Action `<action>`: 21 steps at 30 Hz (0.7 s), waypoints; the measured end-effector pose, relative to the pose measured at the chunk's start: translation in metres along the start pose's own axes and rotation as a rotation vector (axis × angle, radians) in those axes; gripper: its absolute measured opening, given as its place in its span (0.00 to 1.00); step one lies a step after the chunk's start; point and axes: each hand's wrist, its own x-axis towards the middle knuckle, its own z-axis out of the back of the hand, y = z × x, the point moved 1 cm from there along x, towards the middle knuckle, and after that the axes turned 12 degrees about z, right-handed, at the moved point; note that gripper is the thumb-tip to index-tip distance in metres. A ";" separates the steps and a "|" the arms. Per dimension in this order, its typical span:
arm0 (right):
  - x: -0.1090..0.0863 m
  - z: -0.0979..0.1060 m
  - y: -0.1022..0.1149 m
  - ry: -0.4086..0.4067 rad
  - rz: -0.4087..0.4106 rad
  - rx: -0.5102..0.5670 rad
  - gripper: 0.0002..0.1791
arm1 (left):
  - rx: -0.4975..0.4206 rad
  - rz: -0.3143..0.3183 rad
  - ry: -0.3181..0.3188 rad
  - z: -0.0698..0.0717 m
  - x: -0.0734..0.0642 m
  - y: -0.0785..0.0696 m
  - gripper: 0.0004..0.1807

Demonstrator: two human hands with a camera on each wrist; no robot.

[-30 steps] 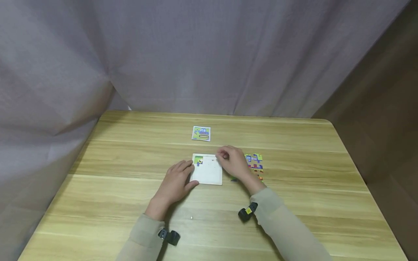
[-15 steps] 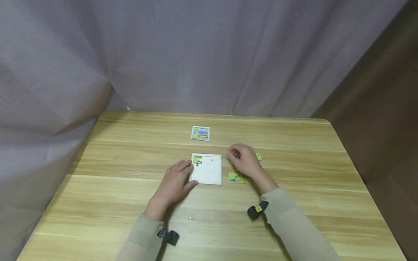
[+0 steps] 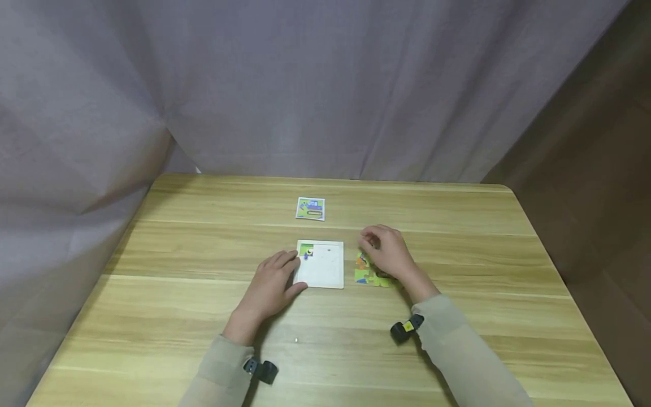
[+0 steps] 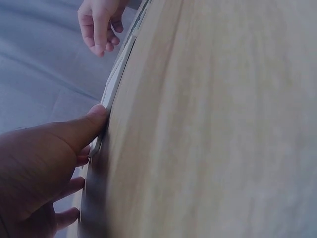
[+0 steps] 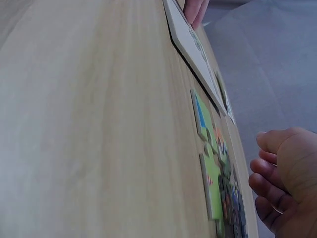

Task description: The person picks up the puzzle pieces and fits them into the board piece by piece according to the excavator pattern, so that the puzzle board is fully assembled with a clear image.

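Observation:
A white puzzle tray point(image 3: 325, 272) lies flat on the table, with a green picture piece point(image 3: 306, 249) in its upper left corner. My left hand point(image 3: 272, 282) holds the tray's left side, thumb at the near corner and fingers along the left edge. To the right of the tray lies a group of colourful jigsaw pieces point(image 3: 362, 275), partly hidden under my right hand point(image 3: 387, 251). That hand hovers above them, fingers loosely curled. In the right wrist view, the pieces point(image 5: 210, 183) sit below the fingers, and I see nothing held.
A small picture card point(image 3: 310, 208) lies behind the tray. A tiny pale speck point(image 3: 296, 340) is on the wooden table point(image 3: 203, 226) in front. Grey curtains point(image 3: 285, 90) hang behind the table's far edge.
My right hand has moved right, from the tray's upper right corner to over the jigsaw pieces. The left hand keeps its place on the tray.

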 end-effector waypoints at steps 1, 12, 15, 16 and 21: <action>-0.001 0.001 -0.001 0.000 0.001 0.000 0.10 | 0.002 0.003 0.006 0.000 0.000 0.000 0.33; -0.005 0.013 -0.009 0.004 -0.022 -0.023 0.11 | 0.003 0.014 0.011 0.002 0.000 0.000 0.32; -0.005 0.016 -0.010 -0.002 -0.004 -0.035 0.11 | -0.003 0.018 0.013 0.003 0.000 0.001 0.32; -0.005 0.016 -0.010 -0.002 -0.001 -0.039 0.11 | -0.004 0.018 0.012 0.003 0.000 0.001 0.32; -0.007 0.019 -0.014 0.027 -0.004 -0.059 0.12 | -0.003 0.018 0.006 0.002 0.000 0.003 0.32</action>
